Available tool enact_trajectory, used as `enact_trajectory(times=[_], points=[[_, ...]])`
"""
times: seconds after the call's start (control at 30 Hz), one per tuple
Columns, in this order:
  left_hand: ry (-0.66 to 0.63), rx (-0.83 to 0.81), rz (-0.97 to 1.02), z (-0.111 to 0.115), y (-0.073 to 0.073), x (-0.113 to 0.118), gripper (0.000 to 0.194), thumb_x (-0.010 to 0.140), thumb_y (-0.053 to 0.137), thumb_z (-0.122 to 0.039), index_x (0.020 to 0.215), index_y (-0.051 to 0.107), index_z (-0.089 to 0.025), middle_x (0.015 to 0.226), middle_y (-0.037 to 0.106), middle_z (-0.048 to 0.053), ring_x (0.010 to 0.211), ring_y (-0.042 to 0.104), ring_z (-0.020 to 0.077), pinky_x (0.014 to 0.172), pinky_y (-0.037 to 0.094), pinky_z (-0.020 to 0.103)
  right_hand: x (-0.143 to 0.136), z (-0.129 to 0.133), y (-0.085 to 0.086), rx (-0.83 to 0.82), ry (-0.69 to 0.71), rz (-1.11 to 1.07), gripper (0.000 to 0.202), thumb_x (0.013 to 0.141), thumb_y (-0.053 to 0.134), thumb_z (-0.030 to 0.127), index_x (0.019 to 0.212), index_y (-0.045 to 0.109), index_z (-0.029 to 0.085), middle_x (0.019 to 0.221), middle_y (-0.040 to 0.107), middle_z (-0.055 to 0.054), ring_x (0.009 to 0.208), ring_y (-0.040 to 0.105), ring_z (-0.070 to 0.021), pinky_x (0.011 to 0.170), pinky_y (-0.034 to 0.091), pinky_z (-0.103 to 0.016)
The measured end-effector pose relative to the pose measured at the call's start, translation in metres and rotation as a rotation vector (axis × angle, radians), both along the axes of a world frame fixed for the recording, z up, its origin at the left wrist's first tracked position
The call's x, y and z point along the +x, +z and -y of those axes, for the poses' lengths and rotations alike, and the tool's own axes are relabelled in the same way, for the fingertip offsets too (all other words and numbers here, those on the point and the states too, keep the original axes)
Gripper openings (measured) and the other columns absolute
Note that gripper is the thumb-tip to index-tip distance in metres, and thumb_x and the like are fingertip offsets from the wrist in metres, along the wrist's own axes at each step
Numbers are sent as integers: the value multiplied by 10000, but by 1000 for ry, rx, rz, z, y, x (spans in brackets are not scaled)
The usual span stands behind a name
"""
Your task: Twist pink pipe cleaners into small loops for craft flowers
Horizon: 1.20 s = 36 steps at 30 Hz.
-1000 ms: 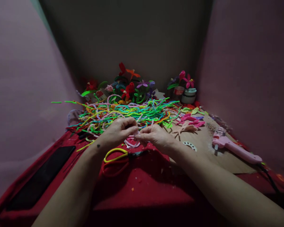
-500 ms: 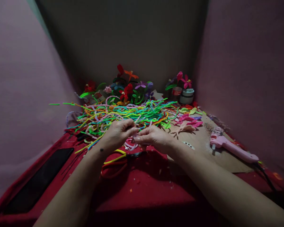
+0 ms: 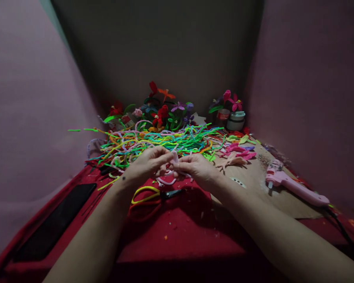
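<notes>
A pale pink pipe cleaner (image 3: 175, 158), bent into a small loop, is pinched between my two hands over the red cloth. My left hand (image 3: 151, 162) grips it with thumb and forefinger from the left. From the right, my right hand (image 3: 197, 167) has its fingers closed on the same piece. A curved pink length (image 3: 166, 182) hangs just below the fingers. Scissors (image 3: 153, 195) with yellow and red handles lie under my hands. Behind them spreads a heap of coloured pipe cleaners (image 3: 162, 138).
A pink glue gun (image 3: 295, 184) rests on a cardboard sheet (image 3: 253, 196) at right, near pink petal shapes (image 3: 237, 151). Pipe-cleaner flowers (image 3: 161, 114) and a lidded jar (image 3: 236, 120) stand at the back. A black flat object (image 3: 57, 220) lies at left.
My hands have shifted slightly, and the left fingers have straightened along the pink piece. Its loop now shows between the fingertips. The whole view has moved a little.
</notes>
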<state>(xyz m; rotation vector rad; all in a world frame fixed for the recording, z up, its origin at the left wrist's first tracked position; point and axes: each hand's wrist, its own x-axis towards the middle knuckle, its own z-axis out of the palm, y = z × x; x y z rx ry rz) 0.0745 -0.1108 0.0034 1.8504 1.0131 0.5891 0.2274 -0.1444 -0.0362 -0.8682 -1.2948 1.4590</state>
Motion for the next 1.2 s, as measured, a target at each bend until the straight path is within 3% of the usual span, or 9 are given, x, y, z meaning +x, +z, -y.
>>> enact_trajectory(times=[0.07,0.17,0.4,0.53,0.6,0.73,0.97,1.1,1.2], points=[[-128,-79,-57,-1,0,-3,247,715,540,-382,749,541,-137,488,460,-39,383,351,57,385,251,181,-1,0,1,-1,-54,-30,255,625,640,352,542,586,117,480,543,9,439,424,-72,491,314,-232],[-202,23,-133,-2,0,-4,221,693,560,-357,690,569,-136,497,443,-41,415,355,61,411,256,189,-2,1,0,32,-139,38,244,635,619,337,531,585,119,447,502,27,429,393,-68,472,285,-227],[48,660,-362,10,-8,4,223,737,514,-296,564,522,-156,504,440,-30,481,364,80,490,255,212,-2,-2,-7,86,-308,149,234,682,550,304,526,578,132,486,546,5,439,433,-81,473,328,-226],[150,800,-282,15,-11,9,191,755,501,-270,597,520,-164,547,474,-17,508,398,87,528,290,223,-1,-4,-8,15,-286,6,163,633,602,267,549,592,127,489,567,-2,438,454,-87,481,344,-233],[243,666,-99,13,-10,9,183,762,501,-296,635,521,-166,557,481,-19,495,414,82,502,309,210,-1,-5,-7,-29,-256,-136,164,612,640,284,612,627,120,524,591,-7,476,488,-95,514,367,-239],[368,185,353,4,-7,7,178,763,510,-347,752,493,-171,584,494,-40,404,397,51,382,284,174,-1,-7,-5,-161,-241,-424,173,548,708,236,664,648,123,645,630,-11,574,532,-99,591,414,-246],[57,-367,412,6,-22,17,245,640,677,-307,722,524,-135,495,436,-62,362,345,17,359,236,143,-1,-8,-6,-175,-268,-515,138,532,712,197,623,631,132,541,578,20,492,500,-86,511,396,-228],[12,-462,463,9,-27,22,230,661,647,-326,740,530,-145,498,451,-54,352,329,28,344,218,156,-2,-6,-7,-104,-273,-432,205,539,718,244,694,644,132,648,615,-9,517,508,-98,501,383,-238],[51,-306,338,9,-25,22,213,668,620,-326,670,524,-136,476,444,-55,342,291,24,357,218,170,-3,-3,-8,26,-338,-255,193,589,686,290,680,651,123,643,605,-10,537,495,-100,540,378,-247]])
